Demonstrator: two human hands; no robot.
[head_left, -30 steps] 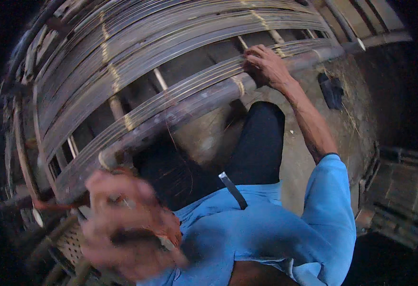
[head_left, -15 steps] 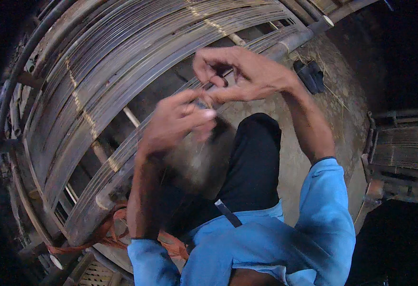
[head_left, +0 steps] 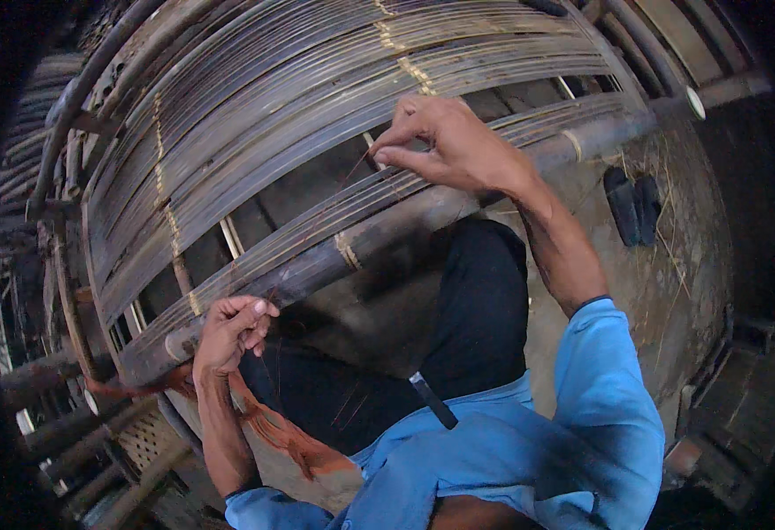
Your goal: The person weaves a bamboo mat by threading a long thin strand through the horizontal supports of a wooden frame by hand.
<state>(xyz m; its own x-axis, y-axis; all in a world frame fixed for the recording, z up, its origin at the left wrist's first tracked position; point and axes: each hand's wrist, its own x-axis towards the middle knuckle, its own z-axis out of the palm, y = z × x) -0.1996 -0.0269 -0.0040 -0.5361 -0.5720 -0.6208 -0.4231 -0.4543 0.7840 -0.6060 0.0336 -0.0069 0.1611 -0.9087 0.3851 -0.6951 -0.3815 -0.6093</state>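
Observation:
A thin reddish thread (head_left: 355, 170) runs slantwise between my two hands, over the front of a frame of long pale strips (head_left: 273, 141). My right hand (head_left: 458, 146) pinches its upper end between thumb and forefinger, above the frame's near pole. Lower left, my left hand (head_left: 233, 334) is closed, with thumb and forefinger pressed together at the thread's other end. Loose thread hangs below that hand across my dark trousers. A bundle of orange-red strands (head_left: 286, 433) trails from the pole's left end toward my lap.
A thick bamboo pole (head_left: 387, 225) edges the frame on my side. Pale woven bindings (head_left: 165, 177) cross the strips. A pair of dark sandals (head_left: 632, 208) lies on the floor at right. Wooden poles and lattice stand at far left.
My hands were close together over the pole and have moved apart. The left came down and left, the right slightly up. The thread now shows between them.

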